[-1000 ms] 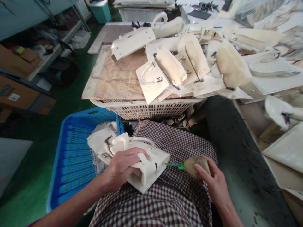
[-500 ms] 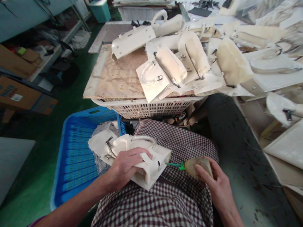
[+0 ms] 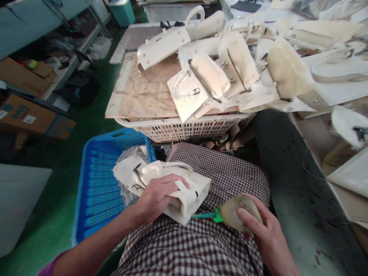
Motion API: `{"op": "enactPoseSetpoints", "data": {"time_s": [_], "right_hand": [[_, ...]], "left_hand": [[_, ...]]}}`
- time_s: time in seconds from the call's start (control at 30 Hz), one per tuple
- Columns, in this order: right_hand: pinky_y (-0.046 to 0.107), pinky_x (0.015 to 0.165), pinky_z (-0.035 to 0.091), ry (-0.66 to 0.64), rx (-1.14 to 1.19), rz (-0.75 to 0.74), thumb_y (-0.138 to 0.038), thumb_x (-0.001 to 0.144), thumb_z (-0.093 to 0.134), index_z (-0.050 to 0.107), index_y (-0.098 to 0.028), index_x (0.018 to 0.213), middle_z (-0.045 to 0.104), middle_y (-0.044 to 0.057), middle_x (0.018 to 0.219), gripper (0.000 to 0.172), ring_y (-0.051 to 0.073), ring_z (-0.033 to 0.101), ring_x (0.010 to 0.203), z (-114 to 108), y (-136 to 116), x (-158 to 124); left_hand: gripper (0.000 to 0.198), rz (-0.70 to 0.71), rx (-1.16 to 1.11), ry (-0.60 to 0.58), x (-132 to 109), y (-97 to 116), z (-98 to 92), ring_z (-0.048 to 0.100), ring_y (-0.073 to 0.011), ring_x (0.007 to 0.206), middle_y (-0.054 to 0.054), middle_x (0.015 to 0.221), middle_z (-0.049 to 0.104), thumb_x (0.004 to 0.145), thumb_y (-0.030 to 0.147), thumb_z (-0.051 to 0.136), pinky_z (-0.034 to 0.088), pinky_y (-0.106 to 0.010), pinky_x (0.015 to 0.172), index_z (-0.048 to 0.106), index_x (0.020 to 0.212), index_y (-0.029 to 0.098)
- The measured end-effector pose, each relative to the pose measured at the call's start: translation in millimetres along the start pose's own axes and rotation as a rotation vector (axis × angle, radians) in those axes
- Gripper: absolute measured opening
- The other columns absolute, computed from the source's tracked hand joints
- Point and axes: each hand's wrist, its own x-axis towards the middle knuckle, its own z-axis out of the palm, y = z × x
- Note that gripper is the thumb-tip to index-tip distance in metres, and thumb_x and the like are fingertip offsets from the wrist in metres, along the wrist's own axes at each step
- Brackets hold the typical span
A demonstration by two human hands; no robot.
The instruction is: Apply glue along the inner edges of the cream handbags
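My left hand (image 3: 156, 197) is closed over a folded cream bag piece (image 3: 184, 193) with a curved handle and metal clasps. It presses the piece onto my checked lap (image 3: 201, 245). My right hand (image 3: 260, 234) grips a squeeze bottle (image 3: 234, 211) with a green nozzle. The nozzle tip points left and touches the lower edge of the bag piece.
A blue plastic crate (image 3: 99, 188) holding more cream pieces stands at my left knee. In front, a white slotted basket (image 3: 184, 128) carries a worn board (image 3: 143, 90). Several cream bag parts (image 3: 238, 65) lie heaped on it. Cardboard boxes (image 3: 31, 119) sit on the green floor at left.
The bottle's nozzle has dropped from the bag piece's side to its lower edge. The head camera has shifted a little, so everything sits further right.
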Motion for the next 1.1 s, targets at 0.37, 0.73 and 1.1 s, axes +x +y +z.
{"op": "enactPoseSetpoints", "data": {"time_s": [0.37, 0.73, 1.1], "right_hand": [[0.029, 0.059, 0.053, 0.086, -0.301, -0.137, -0.064, 0.066, 0.079, 0.069, -0.019, 0.108, 0.072, 0.006, 0.089, 0.062, 0.026, 0.066, 0.078, -21.8, 4.1, 22.7], [0.028, 0.055, 0.052, 0.128, -0.073, -0.09, -0.056, 0.07, 0.079, 0.069, -0.021, 0.11, 0.072, 0.007, 0.092, 0.053, 0.027, 0.067, 0.08, -1.5, -1.4, -2.4], [0.031, 0.066, 0.054, 0.116, -0.038, -0.103, -0.057, 0.069, 0.08, 0.07, -0.02, 0.111, 0.074, 0.008, 0.095, 0.056, 0.028, 0.068, 0.085, 2.0, 5.9, 0.5]], "left_hand": [[0.015, 0.046, -0.023, 0.023, 6.9, 4.1, 1.7, 0.074, -0.0156, 0.093, -0.009, 0.101, 0.077, 0.094, 0.011, 0.06, 0.058, -0.021, 0.085, 0.075, 0.092, 0.014], [0.014, -0.018, -0.097, 0.04, 7.0, 1.3, 0.4, 0.073, -0.0176, 0.094, -0.008, 0.101, 0.076, 0.093, 0.013, 0.062, 0.06, -0.026, 0.084, 0.075, 0.092, 0.016], [0.015, -0.072, -0.145, 0.04, 4.4, -0.8, 4.3, 0.073, -0.018, 0.093, -0.008, 0.102, 0.076, 0.094, 0.016, 0.061, 0.06, -0.027, 0.084, 0.076, 0.094, 0.016]]}}
